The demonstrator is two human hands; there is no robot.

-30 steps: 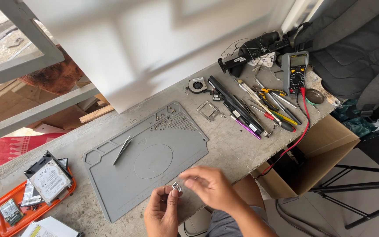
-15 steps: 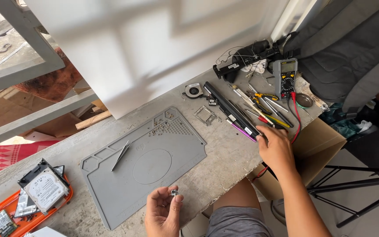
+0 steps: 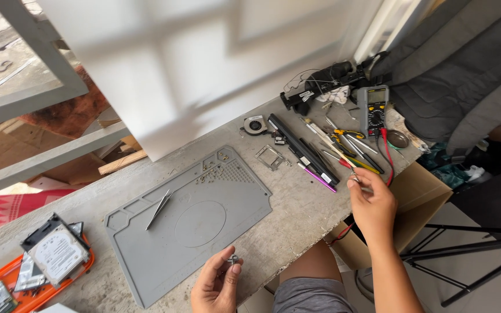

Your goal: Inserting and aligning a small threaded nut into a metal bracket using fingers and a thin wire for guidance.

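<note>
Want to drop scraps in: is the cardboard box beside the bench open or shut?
Open: the cardboard box shows a raised flap and dark inside.

A grey mat (image 3: 204, 220) is lying on the pale speckled bench (image 3: 297, 214); an orange tray (image 3: 7, 284) is sitting at its end, a brown cardboard box (image 3: 418, 197) below, a red wire (image 3: 387, 156) trailing.

grey mat (image 3: 204, 232) centre lies open; tweezers (image 3: 159, 209) and, seemingly, screws (image 3: 210, 171) crowd its upper edge.

small metal part (image 3: 233, 259), pinched, near mat edge
</note>
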